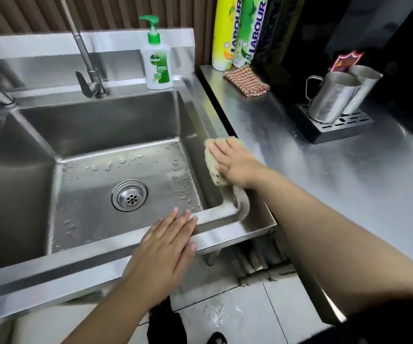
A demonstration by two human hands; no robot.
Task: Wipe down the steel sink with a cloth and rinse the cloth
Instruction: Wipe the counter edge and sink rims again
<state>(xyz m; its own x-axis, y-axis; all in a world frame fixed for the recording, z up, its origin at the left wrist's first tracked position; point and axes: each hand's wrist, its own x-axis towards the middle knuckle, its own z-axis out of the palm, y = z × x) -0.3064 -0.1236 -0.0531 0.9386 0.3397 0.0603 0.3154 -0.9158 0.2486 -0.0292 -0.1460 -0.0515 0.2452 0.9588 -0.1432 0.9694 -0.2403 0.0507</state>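
two bare hands work at the steel sink (39,135): the right hand (235,165) lies flat, fingers stretched out and together, pressing a beige cloth (211,167) onto the sink's right rim where it meets the steel counter (349,182). the left hand (165,249) rests palm down with fingers open on the front rim near the right corner, gripping nothing. water drops dot the basin floor around the drain (129,195), and a soap bottle (156,63) stands on the back ledge beside the faucet (86,58).

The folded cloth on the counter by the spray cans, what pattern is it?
The folded cloth has a red-and-cream check, seen in the head view.
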